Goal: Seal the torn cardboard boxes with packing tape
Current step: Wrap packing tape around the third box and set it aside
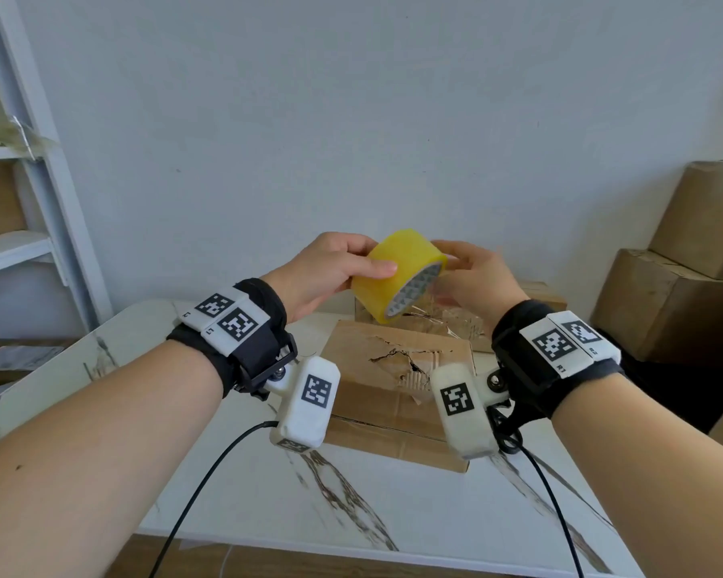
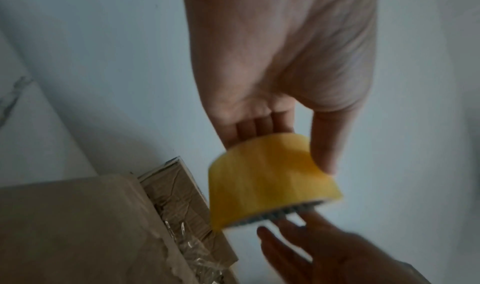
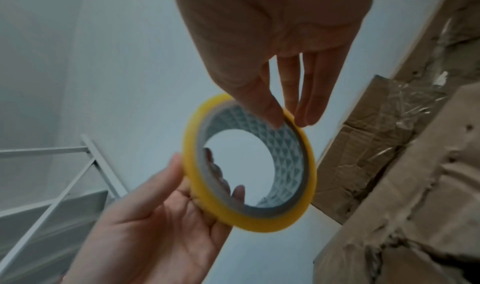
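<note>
Yellow tape roll point(image 1: 397, 274) gripped by left hand point(image 1: 322, 271), right hand point(image 1: 474, 277) pinching its rim, above torn box point(image 1: 393, 381).

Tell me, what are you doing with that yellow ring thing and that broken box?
That yellow ring is a roll of packing tape. The left hand grips it, and the right hand touches its rim with thumb and fingertips, perhaps hunting for the loose end. Both hands hold it in the air above the torn cardboard box, which lies on the marble table. No tape covers that rip yet. More boxes are stacked on the right.
</note>
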Demonstrator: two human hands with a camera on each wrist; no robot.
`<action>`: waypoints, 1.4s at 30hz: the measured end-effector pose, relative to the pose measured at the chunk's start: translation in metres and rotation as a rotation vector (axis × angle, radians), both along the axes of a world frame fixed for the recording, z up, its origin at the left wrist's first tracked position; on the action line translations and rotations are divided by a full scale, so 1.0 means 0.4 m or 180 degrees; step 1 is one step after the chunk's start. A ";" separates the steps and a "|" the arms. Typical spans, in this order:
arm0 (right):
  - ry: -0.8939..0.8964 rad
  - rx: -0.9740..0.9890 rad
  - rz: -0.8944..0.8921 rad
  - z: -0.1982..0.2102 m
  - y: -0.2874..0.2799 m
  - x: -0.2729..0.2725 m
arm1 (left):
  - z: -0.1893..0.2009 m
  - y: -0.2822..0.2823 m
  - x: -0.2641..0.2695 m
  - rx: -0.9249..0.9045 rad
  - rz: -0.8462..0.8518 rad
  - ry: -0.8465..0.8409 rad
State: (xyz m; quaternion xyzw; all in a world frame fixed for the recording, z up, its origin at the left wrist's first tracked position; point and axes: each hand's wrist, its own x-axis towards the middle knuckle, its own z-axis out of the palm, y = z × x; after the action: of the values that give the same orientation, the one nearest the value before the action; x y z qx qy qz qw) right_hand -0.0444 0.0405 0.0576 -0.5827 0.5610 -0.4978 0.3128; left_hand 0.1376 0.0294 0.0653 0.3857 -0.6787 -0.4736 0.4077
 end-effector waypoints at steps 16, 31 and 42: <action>0.0512 -0.0828 -0.0507 0.017 0.008 0.060 | -0.002 -0.001 -0.030 -0.0442 0.1012 -0.0017; -0.0400 -0.0742 -0.0479 0.022 0.005 0.043 | -0.010 0.005 -0.064 -0.0514 0.0963 0.0207; -0.0411 -0.0838 -0.0580 0.006 -0.003 0.047 | -0.015 0.004 -0.070 -0.0494 0.1007 0.0240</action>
State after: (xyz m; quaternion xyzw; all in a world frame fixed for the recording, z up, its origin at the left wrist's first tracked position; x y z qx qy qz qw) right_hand -0.0257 0.0394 0.0598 -0.5322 0.5203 -0.6297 0.2226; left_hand 0.1096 0.0310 0.0592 0.4370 -0.6282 -0.3639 0.5309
